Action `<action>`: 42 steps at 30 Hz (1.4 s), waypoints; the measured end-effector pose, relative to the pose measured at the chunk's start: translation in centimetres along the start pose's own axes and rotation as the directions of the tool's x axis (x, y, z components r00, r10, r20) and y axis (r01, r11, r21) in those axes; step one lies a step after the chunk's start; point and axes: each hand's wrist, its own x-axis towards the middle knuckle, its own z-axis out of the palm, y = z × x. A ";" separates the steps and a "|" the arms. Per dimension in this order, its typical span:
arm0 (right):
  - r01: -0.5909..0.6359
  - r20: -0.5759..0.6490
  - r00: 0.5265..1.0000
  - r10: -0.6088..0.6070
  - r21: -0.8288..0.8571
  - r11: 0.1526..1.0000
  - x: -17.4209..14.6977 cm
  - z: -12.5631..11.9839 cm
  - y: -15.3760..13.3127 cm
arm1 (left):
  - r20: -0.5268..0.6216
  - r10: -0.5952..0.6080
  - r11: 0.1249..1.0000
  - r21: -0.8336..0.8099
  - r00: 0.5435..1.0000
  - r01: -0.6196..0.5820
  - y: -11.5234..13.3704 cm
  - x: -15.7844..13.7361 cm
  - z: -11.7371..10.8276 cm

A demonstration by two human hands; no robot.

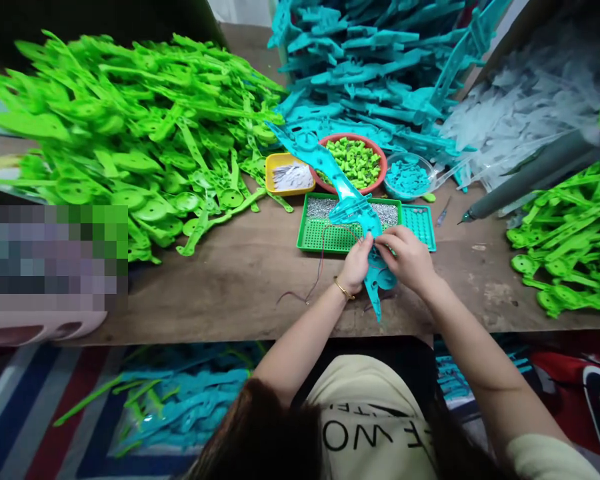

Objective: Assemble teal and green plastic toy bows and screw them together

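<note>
A long turquoise plastic part (pixel 339 179), shaped like half of a toy shell, is held at a tilt above the front of the table. My left hand (pixel 356 268), with a gold bracelet at the wrist, grips its lower half from the left side. My right hand (pixel 406 257) is closed in a pinch against the part's inner face; what sits between those fingertips is too small to make out. A thin reddish wire (pixel 322 257) loops from near my hands down onto the table. Behind the part lies a green perforated tray (pixel 314 235) holding small silvery pieces.
Heaped green plastic parts (pixel 125 133) fill the left, with more green parts (pixel 565 240) at right. Turquoise parts (pixel 360 60) are stacked behind. A red bowl (pixel 381 175), a yellow tray (pixel 270 177) and a clear tub (pixel 431 180) hold small pieces. An electric screwdriver (pixel 525 177) hangs at right.
</note>
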 end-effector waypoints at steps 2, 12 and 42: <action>-0.119 -0.009 0.993 0.120 0.030 0.992 0.5 0.1 2.2 | 0.048 -0.040 0.999 -0.014 0.998 0.040 -0.1 0.0 0.0; -0.585 -0.197 0.798 0.569 -0.033 0.810 2.7 1.3 12.6 | 0.194 -0.154 0.985 -0.042 0.969 0.165 0.1 -0.2 -0.2; -0.499 -0.186 0.846 0.499 0.051 0.865 0.7 0.2 6.0 | 0.162 -0.175 0.978 -0.089 0.971 0.191 -0.6 0.1 -0.3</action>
